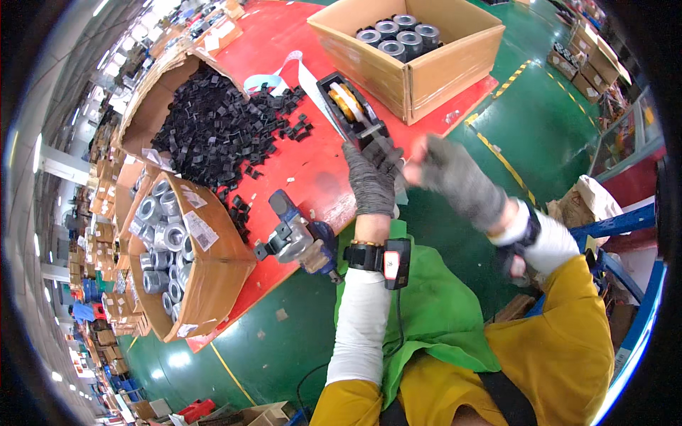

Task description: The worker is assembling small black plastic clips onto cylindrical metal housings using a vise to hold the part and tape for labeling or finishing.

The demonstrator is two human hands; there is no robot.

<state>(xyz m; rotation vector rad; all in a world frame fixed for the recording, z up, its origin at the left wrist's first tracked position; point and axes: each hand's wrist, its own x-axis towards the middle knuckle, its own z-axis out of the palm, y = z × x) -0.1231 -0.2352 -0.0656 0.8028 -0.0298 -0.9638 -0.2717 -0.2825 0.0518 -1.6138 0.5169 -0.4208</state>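
My left hand (pixel 371 174), in a grey knit glove, is closed around the lower end of a black dispenser (pixel 349 106) with a yellow-and-white roll inside. A pale strip of labels (pixel 312 89) runs along the dispenser's left side and curls back onto the red table. Just right of it is my right hand (pixel 455 174), also gloved, with bare fingertips raised toward the left hand. Motion smears its fingers, so anything held there cannot be made out. Nearer me, a blue bench vise (pixel 320 248) bears a round metal part (pixel 290 241) with a black clip (pixel 267 250) at its left.
On the red table (pixel 277 167), a heap of black clips (pixel 206 128) spills from a torn carton. A carton (pixel 447 85) of dark metal rings stands at the far edge, another (pixel 224 273) of silver rings at left. A blue metal frame (pixel 614 226) stands right.
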